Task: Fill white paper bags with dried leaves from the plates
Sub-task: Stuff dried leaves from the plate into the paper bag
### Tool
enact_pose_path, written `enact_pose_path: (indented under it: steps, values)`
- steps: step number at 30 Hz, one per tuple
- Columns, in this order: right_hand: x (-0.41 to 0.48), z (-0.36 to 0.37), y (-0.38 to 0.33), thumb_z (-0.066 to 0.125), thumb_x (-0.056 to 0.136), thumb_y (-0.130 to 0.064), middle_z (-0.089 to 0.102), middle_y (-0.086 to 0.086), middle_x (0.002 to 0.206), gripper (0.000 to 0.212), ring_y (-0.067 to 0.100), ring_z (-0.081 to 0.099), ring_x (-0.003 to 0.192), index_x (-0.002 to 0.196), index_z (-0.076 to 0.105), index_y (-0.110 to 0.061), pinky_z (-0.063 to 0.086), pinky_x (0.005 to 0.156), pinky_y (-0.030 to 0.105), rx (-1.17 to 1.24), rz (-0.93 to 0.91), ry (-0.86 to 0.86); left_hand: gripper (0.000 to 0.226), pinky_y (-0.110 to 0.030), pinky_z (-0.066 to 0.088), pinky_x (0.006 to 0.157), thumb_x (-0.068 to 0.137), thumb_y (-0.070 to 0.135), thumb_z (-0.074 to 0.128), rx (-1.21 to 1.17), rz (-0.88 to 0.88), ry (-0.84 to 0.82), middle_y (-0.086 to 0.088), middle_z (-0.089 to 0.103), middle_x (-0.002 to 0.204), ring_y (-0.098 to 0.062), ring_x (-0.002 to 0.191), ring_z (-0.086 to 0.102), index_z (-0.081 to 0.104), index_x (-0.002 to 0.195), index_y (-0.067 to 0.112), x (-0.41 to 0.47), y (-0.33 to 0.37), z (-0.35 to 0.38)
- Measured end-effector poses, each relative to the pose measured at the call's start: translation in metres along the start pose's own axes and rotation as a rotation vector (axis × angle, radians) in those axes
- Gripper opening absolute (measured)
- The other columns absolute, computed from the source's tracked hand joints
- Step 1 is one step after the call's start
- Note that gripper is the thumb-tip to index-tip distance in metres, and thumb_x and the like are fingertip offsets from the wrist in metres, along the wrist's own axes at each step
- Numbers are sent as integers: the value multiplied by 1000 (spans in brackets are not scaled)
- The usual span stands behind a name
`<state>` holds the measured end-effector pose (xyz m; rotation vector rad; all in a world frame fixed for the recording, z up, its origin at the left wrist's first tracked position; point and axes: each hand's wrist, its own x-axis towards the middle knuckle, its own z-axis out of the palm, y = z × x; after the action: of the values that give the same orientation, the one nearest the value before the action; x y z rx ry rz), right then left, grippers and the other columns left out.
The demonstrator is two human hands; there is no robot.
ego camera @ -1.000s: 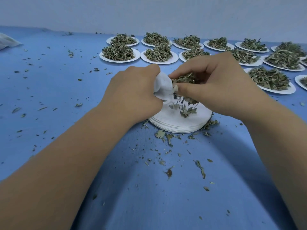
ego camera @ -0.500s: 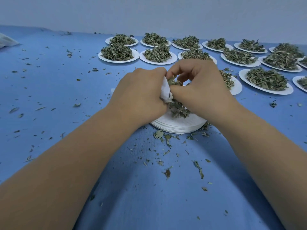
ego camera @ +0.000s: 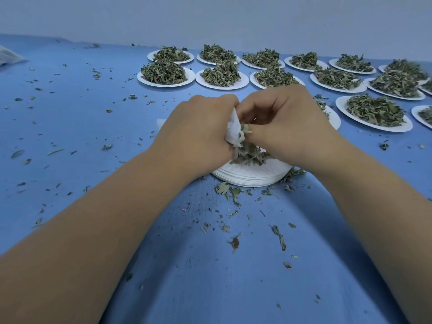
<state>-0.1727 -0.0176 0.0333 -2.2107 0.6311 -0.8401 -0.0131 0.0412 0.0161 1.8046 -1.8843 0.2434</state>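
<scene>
1. Desk, blue surface, nearest the camera. Loose leaf crumbs and a few larger broken leaves lie scattered on it, thickest just in front of the plate stack.
2. 2 bare forearms reach in from the lower corners and meet over the middle of the desk.
3. Stack of white plates sits on the desk under both hands. A small heap of leaves lies on the top plate, directly below the bag.
4. Left hand: fingers curled round the white paper bag, gripping it above the stack. Only a crumpled white wedge of the bag shows between the hands. There is a faint dotted mark on its face, too small to read.
5. Right hand: thumb and fingers closed in a pinch on a tuft of dried leaves, right at the bag's opening and touching the paper.
6. Just behind the right hand is a half-hidden plate with leaves on it. To its right stands a full plate, heaped.
7. Farther back, 2 rows of filled plates run from the centre to the right edge. Each carries a green-grey mound, and they are set close together.
8. At the far left edge is a pale object, cut off by the frame; cannot tell what it is.
9. A plain pale wall rises behind the desk.
</scene>
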Motion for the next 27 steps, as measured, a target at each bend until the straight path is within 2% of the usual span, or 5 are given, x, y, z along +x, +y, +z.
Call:
enact_pose_path:
  steps: [6, 10, 18, 21, 27]
  values:
    - [9, 10, 2, 68, 73, -24, 64, -10, 90, 24, 9, 66, 83, 85, 48, -28, 47, 61, 22, -149, 93, 177, 26, -38, 42, 58, 71, 12, 63, 2, 51, 47, 3, 57, 70, -27, 69, 53, 60, 96, 20, -2, 5, -4]
    - [7, 9, 5, 64, 84, -9, 62, -7, 69, 25, 11, 51, 53, 103, 55, -22, 42, 50, 23, 85, 182, 4, 37, -28, 33, 56, 67, 8, 65, -80, 139, 39, 10, 43, 73, -21, 73, 47, 57, 101, 20, -3, 6, -5]
    - [7, 5, 7, 74, 84, -17, 77, -8, 84, 29, 1, 64, 58, 108, 62, -27, 45, 50, 14, 79, 200, 170, 79, -14, 42, 86, 72, -4, 60, -490, -1, -20, 12, 49, 129, 3, 115, 45, 45, 143, 29, -8, -6, -12]
    - [7, 6, 9, 77, 84, -20, 75, -9, 84, 28, 3, 64, 59, 107, 66, -31, 44, 50, 16, 44, 199, 178, 58, -26, 49, 91, 77, 7, 60, -525, -94, 53, 12, 55, 120, -6, 111, 52, 53, 129, 33, -8, -10, -18]
    - [7, 10, 9, 75, 84, -15, 75, -10, 95, 25, 11, 75, 76, 103, 76, -32, 59, 66, 32, -5, 171, 217, 17, -23, 51, 66, 83, 32, 74, -506, -87, 171, 4, 63, 79, -12, 71, 58, 63, 90, 21, -10, 1, -18]
